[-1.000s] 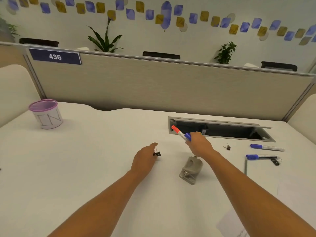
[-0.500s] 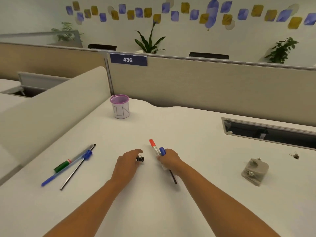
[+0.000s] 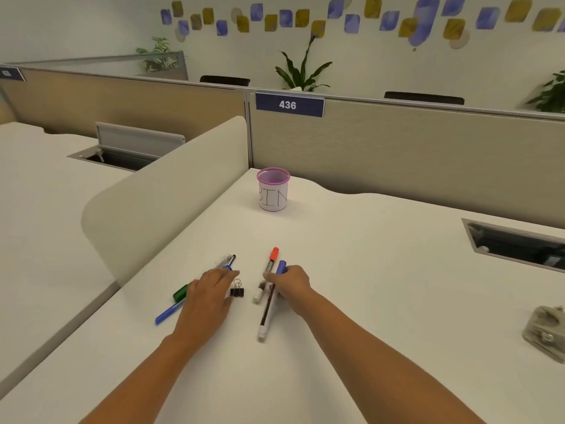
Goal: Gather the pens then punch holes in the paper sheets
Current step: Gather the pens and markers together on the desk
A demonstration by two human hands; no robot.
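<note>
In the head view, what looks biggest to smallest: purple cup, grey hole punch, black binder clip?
1-2. grey hole punch and purple cup: similar; the punch is cut by the frame edge, so unranked.
3. black binder clip: clearly smallest.

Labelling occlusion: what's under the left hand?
The left hand covers several pens: a green-capped marker and a blue pen stick out on its near-left, and a black pen tip shows beyond it. Their middles are hidden, as is any grip.
</note>
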